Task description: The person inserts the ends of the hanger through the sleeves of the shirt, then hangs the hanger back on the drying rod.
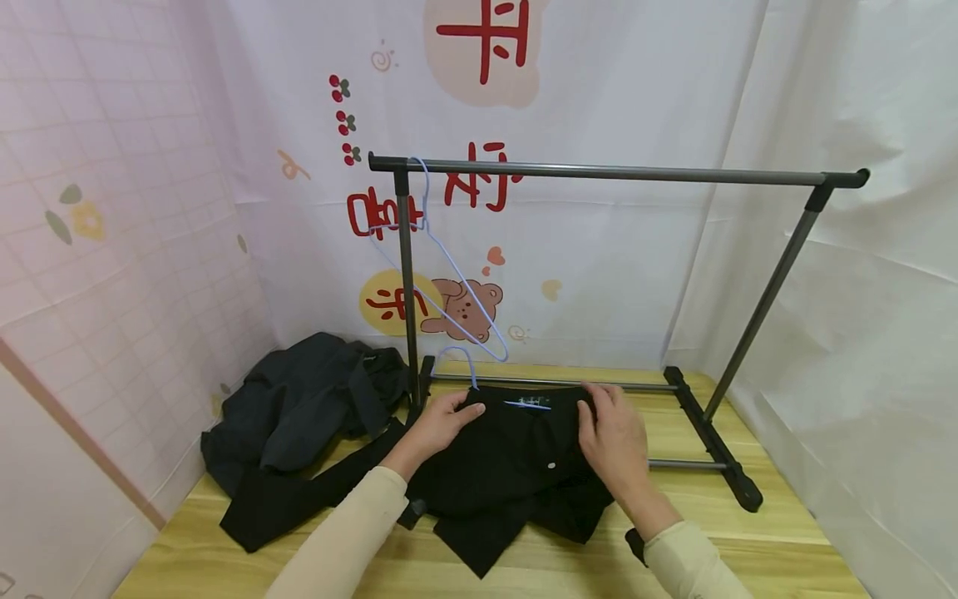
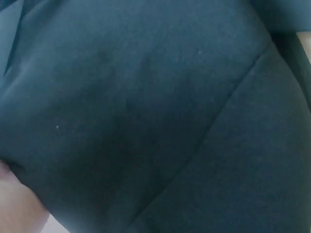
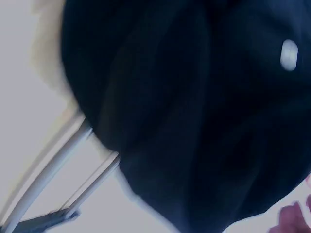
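Observation:
A black garment (image 1: 494, 466) with a pale mark along its top edge and a small white button is held up over the table in the head view. My left hand (image 1: 441, 420) grips its upper left corner, thumb in front. At the upper right corner, my right hand (image 1: 614, 437) holds the cloth between thumb and fingers. A light blue hanger (image 1: 455, 350) shows its hook beside the left hand; the garment hides most of the rest. Dark cloth fills most of both wrist views, with the white button (image 3: 288, 55) visible in the right one.
A grey metal clothes rack (image 1: 599, 172) stands behind the garment, a second light blue hanger (image 1: 467, 287) hanging at its left end. On the left, a heap of dark clothing (image 1: 299, 408) lies on the wooden table (image 1: 756, 557). A printed white cloth (image 1: 614, 274) hangs behind.

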A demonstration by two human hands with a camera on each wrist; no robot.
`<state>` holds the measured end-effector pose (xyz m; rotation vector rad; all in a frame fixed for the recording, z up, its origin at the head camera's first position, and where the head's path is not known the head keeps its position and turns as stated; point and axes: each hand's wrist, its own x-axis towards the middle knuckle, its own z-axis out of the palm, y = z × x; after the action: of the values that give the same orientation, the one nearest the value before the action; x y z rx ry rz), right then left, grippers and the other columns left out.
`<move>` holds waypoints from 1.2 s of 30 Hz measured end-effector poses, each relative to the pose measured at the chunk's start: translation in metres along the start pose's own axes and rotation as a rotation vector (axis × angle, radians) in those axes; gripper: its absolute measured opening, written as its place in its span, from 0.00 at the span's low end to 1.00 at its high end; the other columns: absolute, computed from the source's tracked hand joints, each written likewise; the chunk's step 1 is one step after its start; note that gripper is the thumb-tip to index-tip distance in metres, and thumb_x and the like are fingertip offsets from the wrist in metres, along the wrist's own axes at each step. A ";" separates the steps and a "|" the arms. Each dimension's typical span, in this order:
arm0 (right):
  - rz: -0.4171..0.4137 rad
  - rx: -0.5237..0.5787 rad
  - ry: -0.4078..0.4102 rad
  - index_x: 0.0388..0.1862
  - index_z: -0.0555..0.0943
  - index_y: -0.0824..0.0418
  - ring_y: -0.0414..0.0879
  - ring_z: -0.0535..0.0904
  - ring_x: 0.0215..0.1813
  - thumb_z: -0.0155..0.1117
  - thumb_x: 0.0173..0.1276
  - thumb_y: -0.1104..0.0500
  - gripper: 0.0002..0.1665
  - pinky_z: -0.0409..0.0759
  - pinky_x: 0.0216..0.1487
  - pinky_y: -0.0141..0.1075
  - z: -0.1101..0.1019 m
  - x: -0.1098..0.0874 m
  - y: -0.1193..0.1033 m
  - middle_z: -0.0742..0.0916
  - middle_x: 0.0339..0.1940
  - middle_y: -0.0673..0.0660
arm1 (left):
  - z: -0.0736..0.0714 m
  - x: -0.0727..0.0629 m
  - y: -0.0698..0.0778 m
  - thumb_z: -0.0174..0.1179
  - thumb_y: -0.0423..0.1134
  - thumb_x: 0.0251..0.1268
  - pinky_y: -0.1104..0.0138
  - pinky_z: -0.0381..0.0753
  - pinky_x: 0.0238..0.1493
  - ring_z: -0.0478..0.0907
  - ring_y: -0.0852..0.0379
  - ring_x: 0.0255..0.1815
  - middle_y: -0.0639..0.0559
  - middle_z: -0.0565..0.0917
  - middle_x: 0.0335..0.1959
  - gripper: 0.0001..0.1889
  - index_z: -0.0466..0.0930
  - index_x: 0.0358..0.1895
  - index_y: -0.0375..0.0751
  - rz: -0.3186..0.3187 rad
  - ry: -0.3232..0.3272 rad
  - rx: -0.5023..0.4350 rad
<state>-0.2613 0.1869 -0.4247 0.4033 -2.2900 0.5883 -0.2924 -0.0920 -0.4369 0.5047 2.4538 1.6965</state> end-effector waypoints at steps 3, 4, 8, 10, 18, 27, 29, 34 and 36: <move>0.088 -0.008 -0.250 0.62 0.77 0.72 0.67 0.80 0.52 0.58 0.76 0.53 0.26 0.75 0.52 0.60 -0.015 0.006 0.018 0.83 0.54 0.70 | -0.003 -0.001 -0.001 0.53 0.43 0.77 0.57 0.73 0.40 0.75 0.37 0.40 0.37 0.79 0.38 0.15 0.78 0.42 0.31 -0.005 -0.021 -0.050; 0.112 0.004 -0.336 0.60 0.78 0.71 0.66 0.80 0.51 0.57 0.77 0.50 0.26 0.76 0.52 0.59 -0.019 0.007 0.022 0.84 0.52 0.70 | -0.003 -0.001 -0.001 0.53 0.42 0.78 0.57 0.74 0.43 0.76 0.38 0.43 0.37 0.80 0.40 0.14 0.78 0.42 0.31 -0.001 -0.026 -0.057; 0.160 0.160 -0.571 0.36 0.80 0.62 0.52 0.78 0.30 0.57 0.76 0.45 0.21 0.76 0.36 0.43 -0.025 0.011 0.027 0.81 0.26 0.57 | 0.003 -0.001 0.000 0.53 0.40 0.78 0.55 0.73 0.50 0.76 0.44 0.48 0.41 0.80 0.44 0.14 0.78 0.45 0.29 0.022 -0.074 -0.096; 0.143 0.241 -0.600 0.26 0.73 0.56 0.44 0.69 0.23 0.58 0.75 0.46 0.20 0.67 0.30 0.37 -0.022 0.010 0.025 0.71 0.18 0.50 | 0.009 -0.001 0.002 0.53 0.40 0.78 0.58 0.73 0.47 0.76 0.48 0.43 0.45 0.80 0.38 0.14 0.77 0.42 0.29 0.033 -0.097 -0.106; 0.106 0.343 -0.595 0.34 0.80 0.54 0.40 0.77 0.30 0.61 0.74 0.49 0.11 0.73 0.34 0.35 -0.016 0.004 0.011 0.79 0.24 0.47 | 0.021 -0.002 0.006 0.57 0.42 0.75 0.63 0.70 0.35 0.71 0.57 0.28 0.53 0.74 0.26 0.13 0.76 0.31 0.38 0.052 -0.083 -0.030; 0.284 0.304 -0.525 0.66 0.75 0.69 0.66 0.75 0.62 0.57 0.75 0.42 0.35 0.74 0.58 0.59 -0.038 0.010 0.048 0.80 0.62 0.69 | -0.015 -0.010 -0.010 0.58 0.48 0.74 0.60 0.75 0.39 0.76 0.57 0.35 0.57 0.81 0.35 0.11 0.87 0.42 0.49 0.045 -0.022 0.255; 0.298 0.306 -0.524 0.65 0.75 0.69 0.67 0.75 0.63 0.57 0.75 0.41 0.35 0.73 0.58 0.60 -0.041 0.010 0.056 0.80 0.62 0.69 | -0.021 -0.012 -0.014 0.58 0.48 0.73 0.59 0.76 0.41 0.76 0.57 0.36 0.58 0.82 0.37 0.11 0.87 0.43 0.50 0.046 -0.027 0.274; 0.345 0.313 -0.531 0.68 0.70 0.74 0.71 0.68 0.67 0.56 0.76 0.41 0.39 0.69 0.61 0.63 -0.053 0.010 0.071 0.74 0.67 0.74 | -0.032 -0.016 -0.019 0.61 0.47 0.71 0.58 0.79 0.46 0.79 0.58 0.42 0.56 0.85 0.41 0.10 0.88 0.46 0.49 0.026 0.021 0.250; 0.361 0.326 -0.520 0.68 0.70 0.74 0.71 0.66 0.68 0.56 0.76 0.42 0.39 0.67 0.62 0.63 -0.059 0.011 0.075 0.72 0.67 0.75 | -0.036 -0.016 -0.019 0.63 0.44 0.70 0.58 0.79 0.48 0.80 0.58 0.43 0.56 0.85 0.42 0.09 0.89 0.46 0.48 0.002 0.062 0.228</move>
<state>-0.2680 0.2793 -0.4017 0.3223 -2.7963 1.1595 -0.2911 -0.1359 -0.4425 0.4848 2.7084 1.4619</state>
